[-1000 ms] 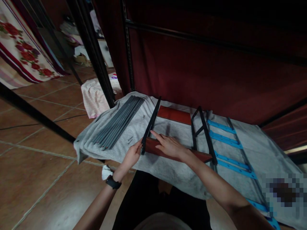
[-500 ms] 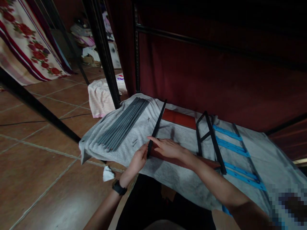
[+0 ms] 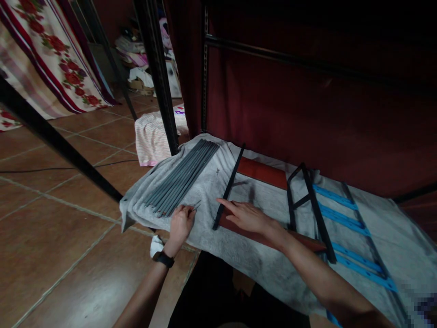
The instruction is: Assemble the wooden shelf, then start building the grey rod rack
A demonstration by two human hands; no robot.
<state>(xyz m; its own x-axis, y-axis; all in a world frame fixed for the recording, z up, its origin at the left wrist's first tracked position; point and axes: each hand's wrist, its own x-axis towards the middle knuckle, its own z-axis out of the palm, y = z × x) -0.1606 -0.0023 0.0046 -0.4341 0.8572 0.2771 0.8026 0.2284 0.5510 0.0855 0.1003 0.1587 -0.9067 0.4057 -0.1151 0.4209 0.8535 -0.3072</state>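
Note:
My left hand [image 3: 182, 222] is over the grey cloth beside the gray rods [image 3: 182, 177]. Its fingers are curled in a pinch at thin metal screws [image 3: 197, 205] lying there. My right hand [image 3: 247, 216] lies across the lower end of a black metal bar [image 3: 229, 187] and the brown panel [image 3: 266, 235] joined to it. Its index finger points out past the bar, and the other fingers are stretched loosely, partly hidden. A second red-brown panel [image 3: 262, 172] spans from the bar toward a black angled frame [image 3: 310, 200].
Blue slats [image 3: 344, 218] lie on the cloth [image 3: 235, 250] to the right. Small metal pieces [image 3: 217, 171] rest near the rods. Black metal posts [image 3: 157, 73] rise at the left, before a dark red curtain [image 3: 290, 109]. White crumpled paper [image 3: 156, 245] is on the tiled floor.
My left hand has left the lower end of the black bar and moved left to the screws. My right hand stays on the bar and panel. The camera view has shifted slightly.

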